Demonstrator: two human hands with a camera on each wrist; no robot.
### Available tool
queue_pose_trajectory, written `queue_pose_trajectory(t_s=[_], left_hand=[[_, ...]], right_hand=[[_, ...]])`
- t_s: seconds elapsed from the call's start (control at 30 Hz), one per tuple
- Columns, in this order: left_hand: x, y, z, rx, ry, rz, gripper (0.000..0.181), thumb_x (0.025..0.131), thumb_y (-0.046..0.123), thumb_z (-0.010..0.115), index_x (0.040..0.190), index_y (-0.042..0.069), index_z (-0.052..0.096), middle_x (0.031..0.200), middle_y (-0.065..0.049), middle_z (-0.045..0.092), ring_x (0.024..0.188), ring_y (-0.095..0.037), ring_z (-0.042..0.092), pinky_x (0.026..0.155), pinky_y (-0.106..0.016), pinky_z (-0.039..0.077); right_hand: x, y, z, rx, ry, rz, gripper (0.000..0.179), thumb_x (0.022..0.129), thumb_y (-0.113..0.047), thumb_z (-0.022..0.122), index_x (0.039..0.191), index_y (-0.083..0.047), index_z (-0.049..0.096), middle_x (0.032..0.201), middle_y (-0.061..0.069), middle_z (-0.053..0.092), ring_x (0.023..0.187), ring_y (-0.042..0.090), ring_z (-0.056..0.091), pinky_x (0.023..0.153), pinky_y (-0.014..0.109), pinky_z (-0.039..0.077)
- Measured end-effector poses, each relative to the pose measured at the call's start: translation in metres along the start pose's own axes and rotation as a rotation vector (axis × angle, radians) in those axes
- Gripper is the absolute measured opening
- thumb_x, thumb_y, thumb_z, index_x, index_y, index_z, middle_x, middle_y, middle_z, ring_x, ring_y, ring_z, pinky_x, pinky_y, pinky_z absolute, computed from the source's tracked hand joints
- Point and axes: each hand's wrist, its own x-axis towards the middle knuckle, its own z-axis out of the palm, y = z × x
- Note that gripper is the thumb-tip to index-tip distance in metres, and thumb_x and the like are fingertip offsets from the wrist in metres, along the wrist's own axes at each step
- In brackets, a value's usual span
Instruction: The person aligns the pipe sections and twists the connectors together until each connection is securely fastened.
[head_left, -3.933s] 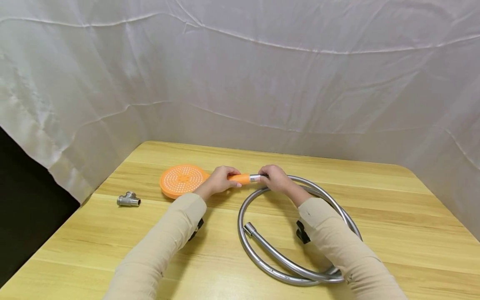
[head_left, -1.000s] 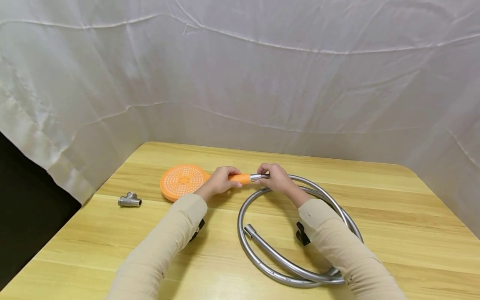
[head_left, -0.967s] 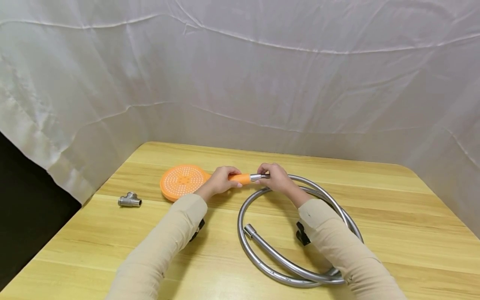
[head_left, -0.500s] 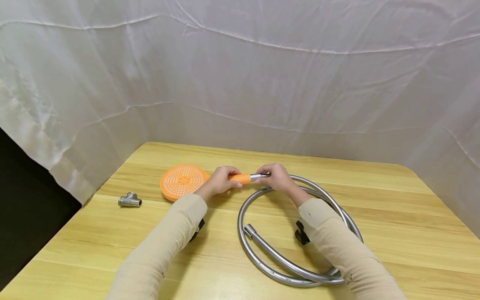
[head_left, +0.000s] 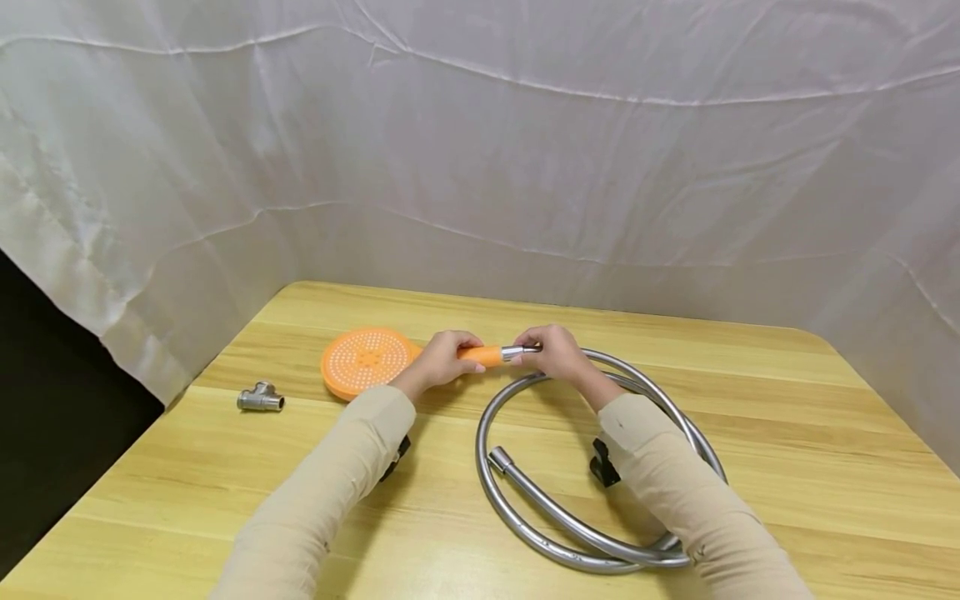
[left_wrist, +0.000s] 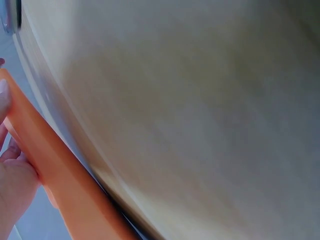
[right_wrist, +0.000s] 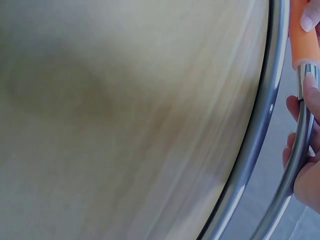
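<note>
An orange shower head (head_left: pixel 369 363) lies at the left of centre in the head view, its perforated face up. My left hand (head_left: pixel 441 358) grips its handle (left_wrist: pixel 60 165), fingers on the far side and thumb on the near one. At the handle's end sits the chrome hose connector (right_wrist: pixel 301 82), pinched by the thumb and fingers of my right hand (head_left: pixel 557 353). From there the grey shower hose (head_left: pixel 483 433) runs back under the right wrist and coils on the table. Its other end fitting (head_left: pixel 499 459) lies loose inside the coil.
A small chrome tee fitting (head_left: pixel 261 397) lies on the wooden table (head_left: pixel 187 475), left of the shower head. Pale cloth (head_left: pixel 525 167) hangs behind the table and along its sides. Black wrist devices (head_left: pixel 603 463) sit under both sleeves.
The right fingers have shifted their pinch around the connector, with the fingertips now further toward the handle's end. The left hand, shower head and coiled hose stay in place.
</note>
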Motion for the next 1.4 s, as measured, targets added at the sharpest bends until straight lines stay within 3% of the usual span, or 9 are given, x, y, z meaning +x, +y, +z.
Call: queue_pose_trajectory(t_s=[0.27, 0.83, 1.07, 1.23, 1.4], left_hand=[[0.0016, 0.0016, 0.0034, 0.025, 0.001, -0.041, 0.032, 0.081, 0.013, 0.071, 0.109, 0.0, 0.063, 0.106, -0.014, 0.066, 0.09, -0.021, 0.058, 0.086, -0.033, 0.049], [-0.0011, 0.0042, 0.0025, 0.027, -0.013, -0.038, 0.033, 0.081, 0.013, 0.071, 0.111, -0.001, 0.063, 0.106, -0.015, 0.066, 0.09, -0.021, 0.059, 0.085, -0.033, 0.05], [-0.0011, 0.0035, 0.002, 0.024, -0.017, -0.045, 0.033, 0.082, 0.012, 0.071, 0.111, 0.0, 0.062, 0.106, -0.014, 0.065, 0.088, -0.02, 0.058, 0.082, -0.031, 0.05], [-0.0011, 0.004, 0.002, 0.027, -0.011, -0.048, 0.033, 0.081, 0.012, 0.071, 0.11, 0.0, 0.063, 0.106, -0.014, 0.066, 0.09, -0.021, 0.058, 0.084, -0.032, 0.05], [-0.0015, 0.0048, 0.0014, 0.021, -0.01, -0.056, 0.033, 0.081, 0.012, 0.072, 0.111, 0.0, 0.063, 0.107, -0.014, 0.065, 0.09, -0.021, 0.058, 0.084, -0.032, 0.05]], right_hand=[[-0.0011, 0.0005, -0.0015, -0.031, -0.019, -0.04, 0.018, 0.084, -0.016, 0.068, 0.095, -0.003, 0.069, 0.082, 0.008, 0.067, 0.064, 0.013, 0.048, 0.058, 0.022, 0.04], [-0.003, -0.0002, 0.0008, -0.089, -0.034, -0.097, 0.021, 0.092, -0.016, 0.057, 0.097, 0.0, 0.068, 0.074, 0.013, 0.067, 0.052, 0.009, 0.038, 0.05, 0.021, 0.032], [-0.0016, -0.0002, 0.0021, -0.05, -0.039, -0.042, 0.023, 0.091, -0.021, 0.059, 0.1, -0.002, 0.069, 0.079, 0.011, 0.068, 0.055, 0.011, 0.042, 0.051, 0.021, 0.035], [-0.0014, 0.0001, 0.0021, -0.01, -0.036, -0.004, 0.025, 0.085, -0.024, 0.068, 0.1, -0.004, 0.07, 0.089, 0.01, 0.071, 0.066, 0.012, 0.051, 0.058, 0.022, 0.042], [-0.0011, 0.0001, 0.002, 0.004, -0.025, -0.017, 0.028, 0.08, -0.022, 0.073, 0.101, -0.004, 0.07, 0.093, 0.01, 0.071, 0.07, 0.013, 0.054, 0.06, 0.022, 0.043]])
